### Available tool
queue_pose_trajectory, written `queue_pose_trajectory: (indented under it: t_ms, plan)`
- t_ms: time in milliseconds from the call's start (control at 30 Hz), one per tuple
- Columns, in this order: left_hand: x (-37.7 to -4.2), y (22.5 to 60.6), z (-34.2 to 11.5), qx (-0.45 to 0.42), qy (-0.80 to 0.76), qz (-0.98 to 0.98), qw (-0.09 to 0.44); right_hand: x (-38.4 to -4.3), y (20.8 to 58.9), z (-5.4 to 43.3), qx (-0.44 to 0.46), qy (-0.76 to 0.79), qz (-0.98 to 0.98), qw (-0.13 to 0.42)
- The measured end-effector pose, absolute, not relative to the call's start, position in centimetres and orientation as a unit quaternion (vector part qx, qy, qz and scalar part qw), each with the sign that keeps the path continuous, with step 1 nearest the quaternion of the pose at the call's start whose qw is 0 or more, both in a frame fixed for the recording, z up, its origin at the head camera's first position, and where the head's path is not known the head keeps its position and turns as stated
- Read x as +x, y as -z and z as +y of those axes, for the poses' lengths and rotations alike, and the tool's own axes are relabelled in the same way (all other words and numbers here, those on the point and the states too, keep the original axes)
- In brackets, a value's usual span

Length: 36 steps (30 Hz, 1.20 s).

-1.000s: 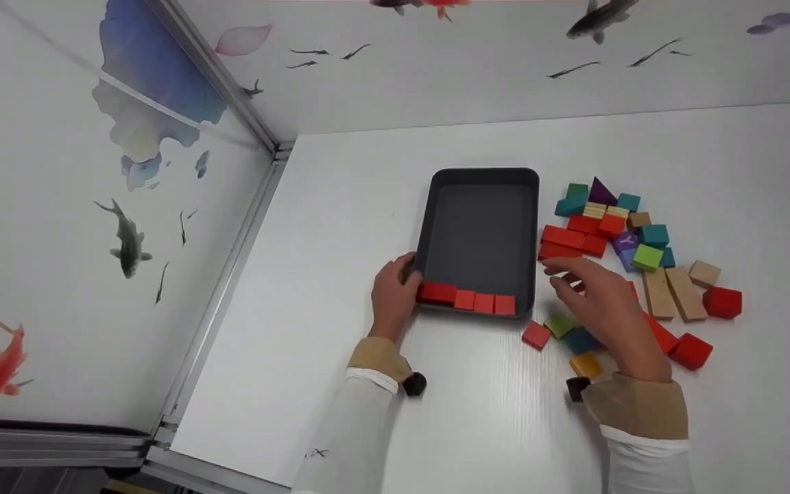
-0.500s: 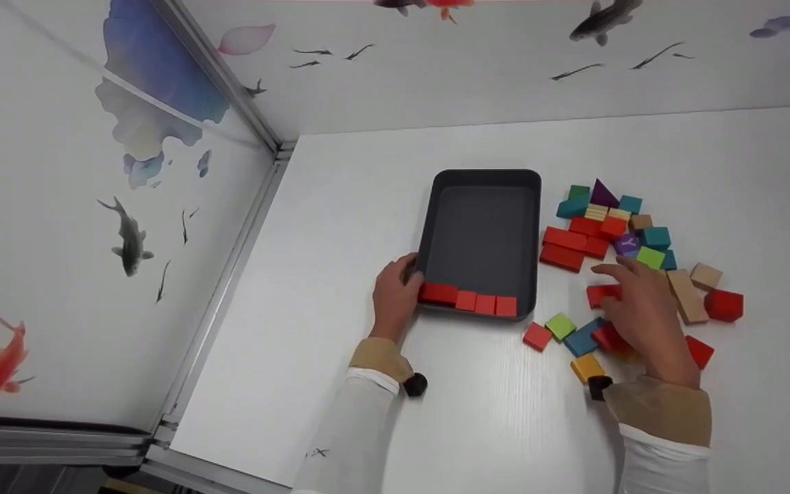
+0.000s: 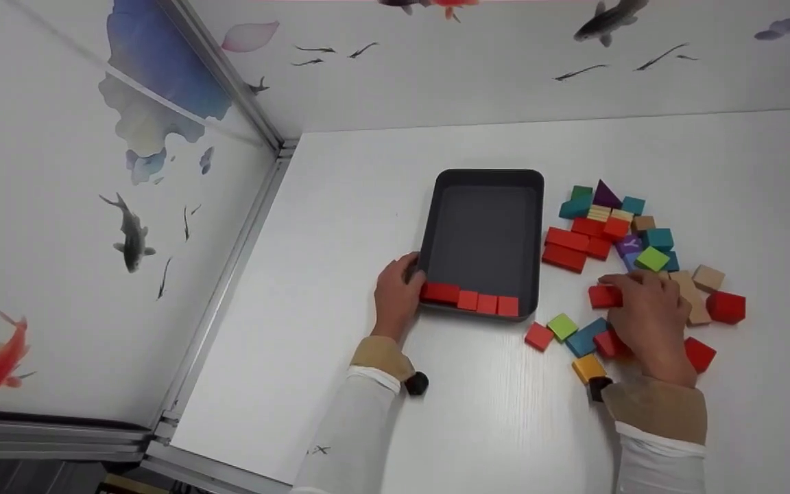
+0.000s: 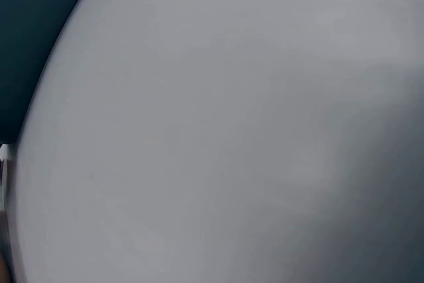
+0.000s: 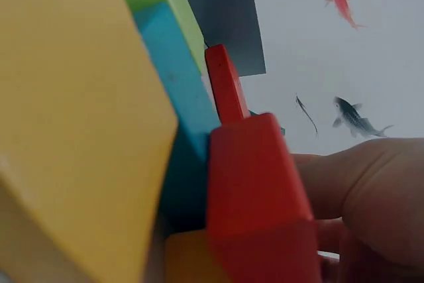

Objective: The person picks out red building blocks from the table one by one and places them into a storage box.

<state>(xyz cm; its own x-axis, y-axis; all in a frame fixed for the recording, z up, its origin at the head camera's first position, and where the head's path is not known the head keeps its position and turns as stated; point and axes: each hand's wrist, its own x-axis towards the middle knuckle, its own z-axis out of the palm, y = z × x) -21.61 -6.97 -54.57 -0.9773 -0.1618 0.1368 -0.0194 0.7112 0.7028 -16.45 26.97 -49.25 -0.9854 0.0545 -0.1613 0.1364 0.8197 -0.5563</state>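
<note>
A dark grey tray (image 3: 487, 226) lies on the white table, with a row of red blocks (image 3: 467, 300) along its near wall. My left hand (image 3: 397, 291) grips the tray's left side near the near corner. In the left wrist view, a dark edge of the tray (image 4: 40, 38) crosses the upper left. My right hand (image 3: 649, 322) is among loose blocks at the right, its curled fingers pinching a red block (image 3: 602, 296); the palm side is hidden. In the right wrist view, the right hand's fingers (image 5: 377, 197) show behind a near red block (image 5: 258, 190).
Right of the tray lies a cluster of red blocks (image 3: 566, 248), with teal, purple and green ones around it. Nearer are a small red block (image 3: 539, 336), a green block (image 3: 562, 327), a blue block (image 3: 585, 337) and a yellow block (image 3: 588, 369). A red block (image 3: 725, 307) lies farther right.
My right hand has moved right, away from the tray's edge, and its fingers have curled down onto the red block. The left hand keeps its hold on the tray.
</note>
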Motion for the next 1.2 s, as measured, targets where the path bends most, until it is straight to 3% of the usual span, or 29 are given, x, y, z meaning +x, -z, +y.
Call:
queue_pose_trajectory:
  t_ms: [300,800,1033,1200]
  plan:
    - [-21.8,54.6,-6.9,0.044,0.374,-0.921,0.098,-16.8,49.8,27.0,0.057,0.297,0.950,0.074]
    - [-21.6,54.6,-7.0,0.045,0.369,-0.923,0.100,-17.4,48.6,26.2,0.107,0.418,0.886,0.168]
    - [-21.6,54.8,-7.1,0.044,0.372,-0.922,0.095,-17.6,48.3,24.4,0.071,0.439,0.886,0.129]
    - [-21.7,54.8,-7.1,0.046,0.373,-0.922,0.095,-17.8,48.4,22.2,-0.002,0.427,0.897,0.115]
